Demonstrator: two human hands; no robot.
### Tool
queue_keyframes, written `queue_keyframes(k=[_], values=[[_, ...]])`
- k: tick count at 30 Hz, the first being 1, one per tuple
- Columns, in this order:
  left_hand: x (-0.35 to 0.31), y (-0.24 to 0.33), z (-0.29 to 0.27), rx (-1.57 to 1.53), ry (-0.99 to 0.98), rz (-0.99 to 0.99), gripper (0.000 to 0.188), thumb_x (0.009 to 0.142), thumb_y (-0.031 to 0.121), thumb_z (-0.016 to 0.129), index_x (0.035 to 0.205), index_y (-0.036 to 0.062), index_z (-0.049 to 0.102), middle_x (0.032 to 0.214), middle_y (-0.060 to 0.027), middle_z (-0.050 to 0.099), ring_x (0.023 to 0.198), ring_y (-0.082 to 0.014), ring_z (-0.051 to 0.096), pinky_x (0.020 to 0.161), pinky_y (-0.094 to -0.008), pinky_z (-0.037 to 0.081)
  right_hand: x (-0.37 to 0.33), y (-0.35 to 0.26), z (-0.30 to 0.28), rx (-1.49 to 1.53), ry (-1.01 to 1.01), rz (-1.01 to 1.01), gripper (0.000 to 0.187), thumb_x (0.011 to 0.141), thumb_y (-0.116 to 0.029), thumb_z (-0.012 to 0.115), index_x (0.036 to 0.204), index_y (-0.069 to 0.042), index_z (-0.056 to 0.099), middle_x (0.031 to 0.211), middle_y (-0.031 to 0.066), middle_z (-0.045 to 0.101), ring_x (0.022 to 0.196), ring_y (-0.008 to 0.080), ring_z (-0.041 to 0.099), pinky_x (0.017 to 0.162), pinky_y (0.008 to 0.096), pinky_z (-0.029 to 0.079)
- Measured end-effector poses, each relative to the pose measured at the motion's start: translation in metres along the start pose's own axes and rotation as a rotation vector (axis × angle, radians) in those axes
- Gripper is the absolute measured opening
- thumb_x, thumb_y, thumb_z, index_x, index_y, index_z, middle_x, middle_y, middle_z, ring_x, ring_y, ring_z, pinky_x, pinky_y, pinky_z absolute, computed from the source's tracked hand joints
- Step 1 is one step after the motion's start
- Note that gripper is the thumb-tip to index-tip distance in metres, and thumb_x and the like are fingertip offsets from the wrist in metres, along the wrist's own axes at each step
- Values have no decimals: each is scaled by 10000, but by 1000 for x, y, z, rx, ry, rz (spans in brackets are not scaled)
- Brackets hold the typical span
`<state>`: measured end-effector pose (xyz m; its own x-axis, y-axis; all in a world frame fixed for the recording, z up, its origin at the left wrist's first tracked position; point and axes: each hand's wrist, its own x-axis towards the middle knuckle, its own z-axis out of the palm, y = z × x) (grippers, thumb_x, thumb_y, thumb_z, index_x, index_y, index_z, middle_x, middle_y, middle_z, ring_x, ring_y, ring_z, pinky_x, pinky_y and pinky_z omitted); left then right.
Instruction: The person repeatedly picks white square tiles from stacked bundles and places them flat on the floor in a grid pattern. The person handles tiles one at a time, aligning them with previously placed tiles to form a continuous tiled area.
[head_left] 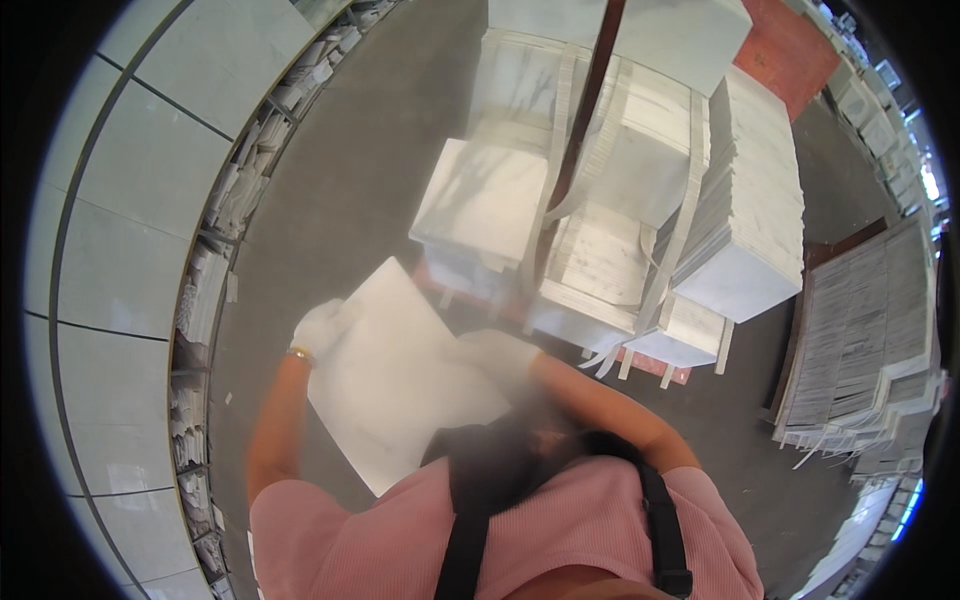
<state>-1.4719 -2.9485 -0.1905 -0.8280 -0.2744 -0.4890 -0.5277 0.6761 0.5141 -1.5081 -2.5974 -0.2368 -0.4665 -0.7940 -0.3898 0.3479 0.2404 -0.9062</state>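
Note:
A white square stone tile (385, 375) is tilted in front of my body, one corner pointing away from me. My left hand (325, 328), in a white glove, grips its left edge. At its right edge is my right hand (500, 358), also gloved and somewhat blurred, pressed to the tile with the fingers hard to make out. Just beyond the tile stands a stack of similar white tiles (485, 195), its top tile lying flat.
Strapped bundles of pale tiles (600, 270) stand on a reddish pallet (650, 368) ahead, crossed by a dark upright bar (590, 110). Tiled panels (130, 230) with scrap pieces (205, 300) below line the left. More stacked slabs (850, 340) are at right on the grey floor (330, 180).

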Motion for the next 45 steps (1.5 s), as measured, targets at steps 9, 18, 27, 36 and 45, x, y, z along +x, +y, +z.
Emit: queue_keyframes(k=[9, 18, 27, 36, 45], values=[[34, -67, 12, -232, 188, -278, 734, 991, 608, 513, 1286, -50, 651, 1225, -177, 698, 1157, -249, 613, 1039, -344, 429, -10, 65, -234, -358, 878, 211, 510, 951, -392, 666, 1295, -16, 656, 1014, 80, 725, 771, 140, 645, 636, 288, 537], [-25, -102, 13, -345, 333, -412, 838, 999, 656, 455, 1294, -111, 615, 1250, -183, 684, 1131, -265, 629, 1020, -357, 453, -7, 64, -339, 274, 934, 113, 722, 916, -416, 696, 1480, -24, 471, 1315, 121, 590, 1169, 223, 572, 950, 397, 502], [-102, -84, 32, -430, 445, -582, 884, 990, 682, 462, 1348, -118, 574, 1318, -164, 642, 1202, -240, 589, 1071, -353, 423, 70, 66, -316, -247, 713, 351, 683, 907, -537, 684, 1404, -75, 606, 1388, 126, 623, 1287, 300, 554, 1077, 400, 414], [-165, -70, 63, -404, 563, -703, 913, 991, 694, 440, 1377, -127, 541, 1359, -193, 623, 1243, -266, 578, 1092, -346, 411, 81, 75, -345, 183, 773, -138, 456, 955, -379, 687, 1100, 52, 722, 1018, 119, 736, 917, 222, 662, 861, 344, 481], [-221, -56, 75, -343, 639, -848, 935, 992, 697, 432, 1418, -133, 486, 1423, -210, 573, 1310, -293, 535, 1125, -356, 385, 118, 95, -340, 640, 638, -67, 388, 992, -400, 647, 961, -16, 694, 830, 85, 700, 770, 186, 645, 764, 346, 502]])
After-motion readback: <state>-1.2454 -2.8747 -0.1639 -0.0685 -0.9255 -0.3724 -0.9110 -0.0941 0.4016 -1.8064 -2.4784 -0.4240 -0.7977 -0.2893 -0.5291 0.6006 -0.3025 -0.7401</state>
